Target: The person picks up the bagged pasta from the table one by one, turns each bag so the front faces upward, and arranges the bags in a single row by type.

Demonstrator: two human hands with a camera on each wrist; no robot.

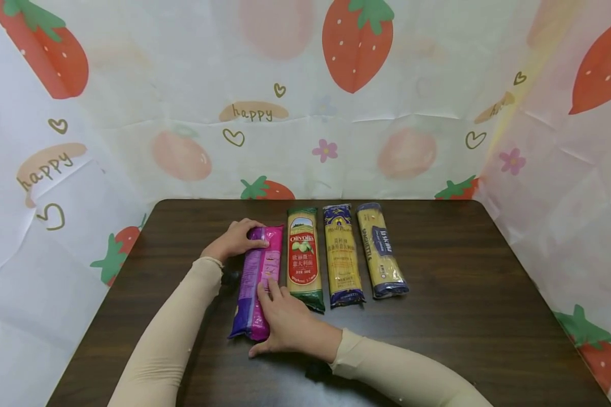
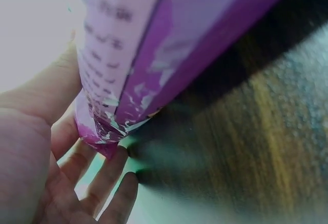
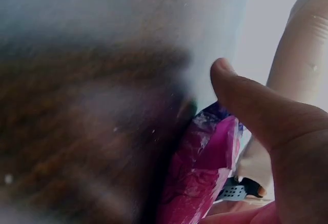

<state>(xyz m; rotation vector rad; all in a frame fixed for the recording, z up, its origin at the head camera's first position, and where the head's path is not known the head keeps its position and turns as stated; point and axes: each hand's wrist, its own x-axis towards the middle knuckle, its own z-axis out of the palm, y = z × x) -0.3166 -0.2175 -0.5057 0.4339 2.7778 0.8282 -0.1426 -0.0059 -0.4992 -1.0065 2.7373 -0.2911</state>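
A pink and purple pasta packet (image 1: 254, 282) lies lengthwise at the left of a row on the dark wooden table. My left hand (image 1: 237, 239) grips its far end; in the left wrist view the thumb lies along one side and the fingers (image 2: 110, 175) reach around the crumpled tip. Lower down, my right hand (image 1: 292, 325) rests its extended fingers on the packet's right side. Its thumb (image 3: 241, 88) sticks out, spread away near the packet's near end. Just right of the packet is a green and red Olivoilla spaghetti packet (image 1: 302, 254).
Farther right lie a yellow spaghetti packet with blue ends (image 1: 342, 254) and another with a dark blue label (image 1: 381, 249), slightly slanted. The wooden table (image 1: 453, 316) ends against a white strawberry-print cloth (image 1: 295, 68) behind and at both sides.
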